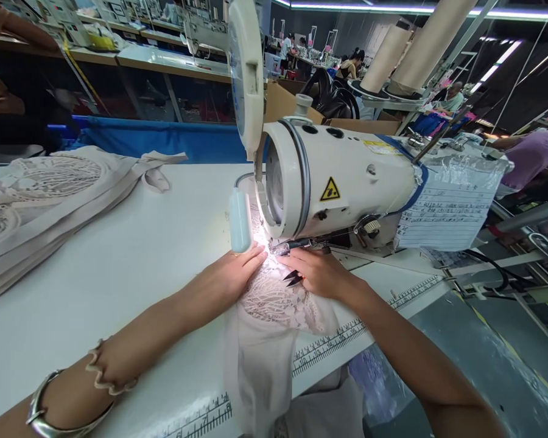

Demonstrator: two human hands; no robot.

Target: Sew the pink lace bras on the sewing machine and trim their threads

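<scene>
Lace garment (256, 365): hangs off surface (119, 274).
Left hand (237, 275): flat, fingers apart, pressing it.
Right hand (322, 274): clamped on thread snips (292, 278).
Risk: I'd fear fingertips slipping under the sewing machine (342, 176) needle.

Both forearms stretched forward, left hand (237, 274) flat, fingers extended, right hand (320, 274) palm down, fingertips nearly meeting

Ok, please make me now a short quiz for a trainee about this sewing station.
1. True or false: the left hand lies flat on the lace fabric.
2. What does the right hand hold? A) black snips B) a pencil C) a thread spool
3. Fill in: the stack of lace pieces lies on the table to the person's ______.
Key: 1 true; 2 A; 3 left.
</scene>
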